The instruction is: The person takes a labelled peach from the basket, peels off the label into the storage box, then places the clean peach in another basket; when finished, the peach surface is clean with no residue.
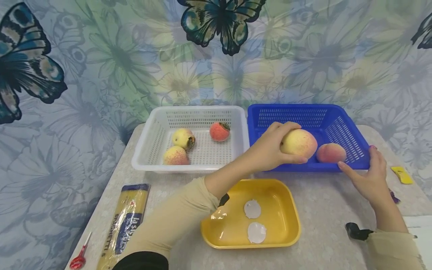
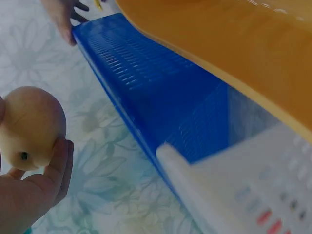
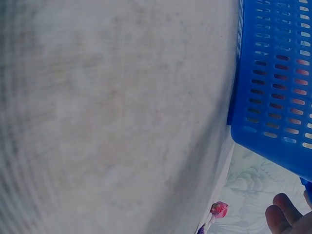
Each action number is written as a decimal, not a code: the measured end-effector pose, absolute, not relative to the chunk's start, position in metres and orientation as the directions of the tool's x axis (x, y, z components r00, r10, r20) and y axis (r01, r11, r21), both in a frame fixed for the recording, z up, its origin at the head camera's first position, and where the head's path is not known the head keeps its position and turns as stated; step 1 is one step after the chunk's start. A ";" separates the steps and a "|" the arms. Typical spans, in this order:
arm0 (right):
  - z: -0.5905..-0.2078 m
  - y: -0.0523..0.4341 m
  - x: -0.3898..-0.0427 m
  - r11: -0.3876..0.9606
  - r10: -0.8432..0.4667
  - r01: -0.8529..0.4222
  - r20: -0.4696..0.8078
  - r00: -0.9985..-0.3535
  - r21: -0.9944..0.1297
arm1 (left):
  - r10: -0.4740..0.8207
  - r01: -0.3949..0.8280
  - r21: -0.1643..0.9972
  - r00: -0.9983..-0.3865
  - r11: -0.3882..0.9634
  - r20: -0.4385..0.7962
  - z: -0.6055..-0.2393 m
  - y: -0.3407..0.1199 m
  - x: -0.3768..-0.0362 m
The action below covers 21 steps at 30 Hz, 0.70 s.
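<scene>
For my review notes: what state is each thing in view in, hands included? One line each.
Left hand: gripping the large peach
Large peach: held up
Blue basket: upright, smaller peach inside
Right hand: touching the blue basket's near right corner
White basket: upright, three fruits inside
Yellow tray: upright, two whitish rounds inside
Spaghetti packet: lying flat, partly hidden
Red lollipop: lying flat
Yellow packet: lying flat

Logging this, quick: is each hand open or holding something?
Left hand: closed around a yellowish fruit.
Right hand: holding the blue basket by one corner.
</scene>
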State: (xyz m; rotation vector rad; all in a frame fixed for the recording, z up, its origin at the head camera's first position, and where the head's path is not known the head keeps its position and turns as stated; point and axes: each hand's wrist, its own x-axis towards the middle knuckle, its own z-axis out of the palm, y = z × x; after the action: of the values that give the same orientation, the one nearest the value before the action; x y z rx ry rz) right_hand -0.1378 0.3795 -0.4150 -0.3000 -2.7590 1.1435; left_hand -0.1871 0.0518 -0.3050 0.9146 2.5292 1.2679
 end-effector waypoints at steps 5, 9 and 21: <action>-0.416 0.380 -0.138 0.681 0.231 0.117 0.061 -0.971 -0.723 | 0.535 0.361 0.802 -0.843 0.476 0.062 -0.317 0.082 -0.205; -0.416 0.379 -0.137 0.677 0.237 0.121 0.059 -0.970 -0.726 | 0.475 0.319 0.788 -0.879 0.527 0.038 -0.330 0.105 -0.219; -0.419 0.382 -0.138 0.668 0.235 0.105 0.075 -0.969 -0.737 | 0.370 0.323 0.459 -0.929 0.828 -0.012 -0.356 0.143 -0.242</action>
State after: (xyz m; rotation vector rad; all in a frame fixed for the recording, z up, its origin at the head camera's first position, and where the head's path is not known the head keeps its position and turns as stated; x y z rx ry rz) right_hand -0.1376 0.3817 -0.4193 -0.2791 -2.7165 1.1854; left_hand -0.2422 0.1427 -0.3557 0.5526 2.9069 0.7024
